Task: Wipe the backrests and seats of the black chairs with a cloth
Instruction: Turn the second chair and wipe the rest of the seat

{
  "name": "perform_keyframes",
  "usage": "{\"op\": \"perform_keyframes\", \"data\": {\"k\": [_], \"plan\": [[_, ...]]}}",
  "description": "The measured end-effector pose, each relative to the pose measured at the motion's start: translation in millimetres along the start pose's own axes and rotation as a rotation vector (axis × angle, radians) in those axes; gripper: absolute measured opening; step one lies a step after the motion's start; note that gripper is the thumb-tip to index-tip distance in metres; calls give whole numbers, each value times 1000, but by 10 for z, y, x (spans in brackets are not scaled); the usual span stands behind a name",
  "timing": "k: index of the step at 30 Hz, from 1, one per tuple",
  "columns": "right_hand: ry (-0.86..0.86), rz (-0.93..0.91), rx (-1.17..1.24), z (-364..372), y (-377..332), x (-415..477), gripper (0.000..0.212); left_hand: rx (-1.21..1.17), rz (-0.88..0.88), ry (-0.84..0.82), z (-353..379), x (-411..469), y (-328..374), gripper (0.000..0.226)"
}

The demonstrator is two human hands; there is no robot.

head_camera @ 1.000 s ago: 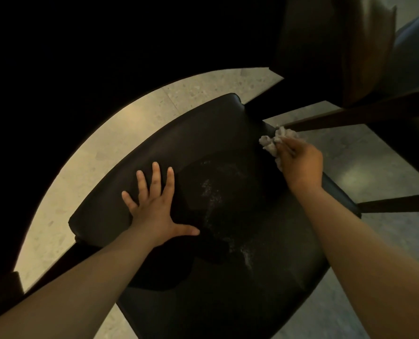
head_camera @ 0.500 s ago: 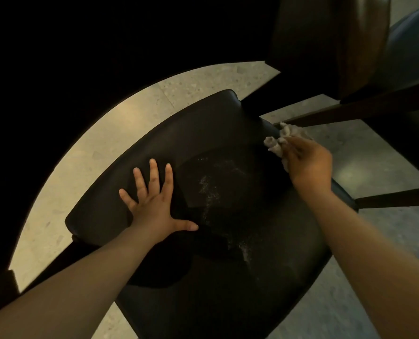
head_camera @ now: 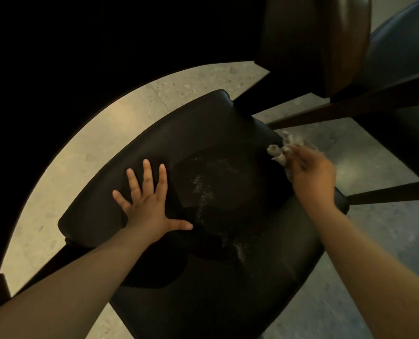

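Observation:
A black padded chair point(head_camera: 228, 277) fills the middle of the head view, seen from above, with pale dust specks on its seat. My left hand point(head_camera: 149, 204) lies flat with spread fingers on the curved backrest point(head_camera: 169, 133) side of the chair. My right hand point(head_camera: 311, 177) holds a crumpled light grey cloth point(head_camera: 280, 151) against the chair's right edge. The cloth pokes out past my fingertips; the rest of it is hidden under the hand.
A second chair point(head_camera: 399, 45) with dark wooden rails point(head_camera: 350, 111) stands at the upper right, close to my right hand. Pale speckled floor point(head_camera: 81, 152) shows left of the chair and grey floor to the right. The upper left is dark.
My right hand with the cloth has slid to the right and down along the chair's right edge. The left hand has stayed pressed in place.

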State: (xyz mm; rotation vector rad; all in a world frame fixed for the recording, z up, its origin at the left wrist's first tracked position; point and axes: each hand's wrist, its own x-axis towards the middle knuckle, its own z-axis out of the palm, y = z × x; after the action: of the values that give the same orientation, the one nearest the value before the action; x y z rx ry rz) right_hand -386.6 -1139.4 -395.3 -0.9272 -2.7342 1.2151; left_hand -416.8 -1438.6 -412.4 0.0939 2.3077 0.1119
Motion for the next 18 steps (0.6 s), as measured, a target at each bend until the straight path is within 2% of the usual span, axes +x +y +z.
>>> {"op": "perform_keyframes", "data": {"k": [3,7,12,15,18], "plan": [[45,130,79,67,82,3,30,-1,5,8,6,7,-6,149],[38,22,-52,140,79,-276,30,2,9,17,-4,-17,-2,150],[-126,20,-50,-3,-7,-493,28,-11,14,64,-62,-130,26,145],[-46,12,-21,-128,27,-414,27,-48,-27,90,-4,-288,97,139],[9,48,-43,-233,91,-185,30,-89,-42,44,149,-424,124,141]]}}
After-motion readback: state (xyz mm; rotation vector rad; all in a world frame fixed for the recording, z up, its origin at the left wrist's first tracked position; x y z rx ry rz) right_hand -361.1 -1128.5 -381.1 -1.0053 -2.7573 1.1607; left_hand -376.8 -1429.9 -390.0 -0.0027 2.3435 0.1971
